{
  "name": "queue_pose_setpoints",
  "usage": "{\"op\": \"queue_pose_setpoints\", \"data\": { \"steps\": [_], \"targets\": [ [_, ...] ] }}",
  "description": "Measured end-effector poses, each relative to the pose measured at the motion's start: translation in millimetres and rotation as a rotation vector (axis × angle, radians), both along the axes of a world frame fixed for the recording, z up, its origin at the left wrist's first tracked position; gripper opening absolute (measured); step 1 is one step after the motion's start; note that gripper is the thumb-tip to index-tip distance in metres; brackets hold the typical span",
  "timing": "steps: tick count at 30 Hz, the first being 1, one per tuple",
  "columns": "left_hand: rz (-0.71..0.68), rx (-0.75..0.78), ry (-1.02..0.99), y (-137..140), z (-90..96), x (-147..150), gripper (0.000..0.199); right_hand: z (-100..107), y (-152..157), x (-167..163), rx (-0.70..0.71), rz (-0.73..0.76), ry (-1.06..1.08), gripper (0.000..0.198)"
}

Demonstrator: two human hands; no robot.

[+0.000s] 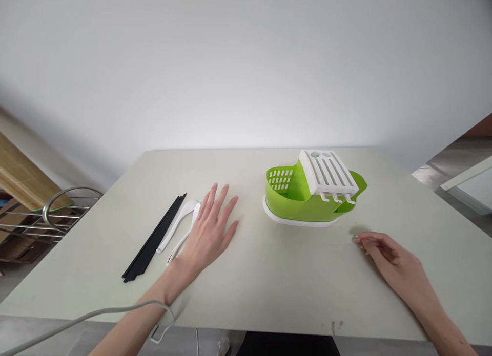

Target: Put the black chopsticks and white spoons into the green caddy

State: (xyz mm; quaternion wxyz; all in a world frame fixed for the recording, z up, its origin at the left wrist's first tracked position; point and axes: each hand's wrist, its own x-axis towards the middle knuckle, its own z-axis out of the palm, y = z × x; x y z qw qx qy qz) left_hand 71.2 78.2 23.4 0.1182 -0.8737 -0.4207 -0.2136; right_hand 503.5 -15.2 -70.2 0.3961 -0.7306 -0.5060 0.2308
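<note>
My left hand (pixel 210 228) lies palm down with its fingers spread, partly over a white spoon (pixel 183 242). Left of that spoon is a second white utensil (pixel 176 227) with a curved handle. A bundle of black chopsticks (pixel 156 238) rests slantwise beside them. On the right of the table stands a green and white utensil holder (pixel 295 205) with a perforated basket, a slotted top and small hooks on its front. My right hand (pixel 395 266) is in front of the holder, apart from it, thumb and fingers pinched close to the tabletop. Whatever is between those fingertips, if anything, cannot be made out.
The pale table (pixel 269 284) meets a white wall (pixel 246 69) at the back. A grey cable (pixel 96 311) crosses my left forearm. Beyond the left edge are a metal rack (pixel 57 212) and a bamboo board (pixel 31 176).
</note>
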Motion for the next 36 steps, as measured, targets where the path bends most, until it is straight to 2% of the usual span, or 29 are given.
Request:
{"op": "queue_pose_setpoints", "data": {
  "steps": [4,8,10,12,15,17,20,25,29,36],
  "targets": [
    [-0.137,0.091,-0.095,5.4,37.7,60.0,0.073,-1.6,0.1,1.0,-0.007,0.004,0.029,0.037],
    [-0.257,0.162,-0.045,8.7,67.2,126.1,0.063,-0.8,-0.2,0.1,-0.014,0.016,0.034,0.036],
    [-0.296,0.186,0.016,10.9,70.2,153.5,0.057,-1.6,0.0,0.0,0.003,0.021,0.028,0.035],
    [-0.293,0.197,0.037,15.7,64.9,172.4,0.054,-3.7,0.5,0.5,0.032,0.027,0.031,0.036],
    [-0.284,0.202,-0.001,28.0,51.1,182.0,0.050,-7.3,1.4,1.9,0.047,0.041,0.054,0.036],
    [-0.286,0.208,-0.033,37.5,45.5,178.4,0.042,-8.7,1.7,2.6,0.040,0.044,0.071,0.035],
    [-0.284,0.219,-0.088,51.1,46.6,166.0,0.035,-9.0,1.7,3.1,0.031,0.031,0.078,0.035],
    [-0.241,0.204,-0.163,74.8,55.8,137.5,0.041,-9.4,2.0,4.4,0.033,0.042,0.064,0.034],
    [-0.096,0.160,-0.139,96.2,60.1,99.5,0.043,-8.8,2.5,4.1,0.028,0.038,0.056,0.034],
    [0.209,0.063,-0.087,125.9,76.3,11.3,0.048,0.3,2.3,-1.7,0.005,0.029,0.036,0.034]
  ]
}}
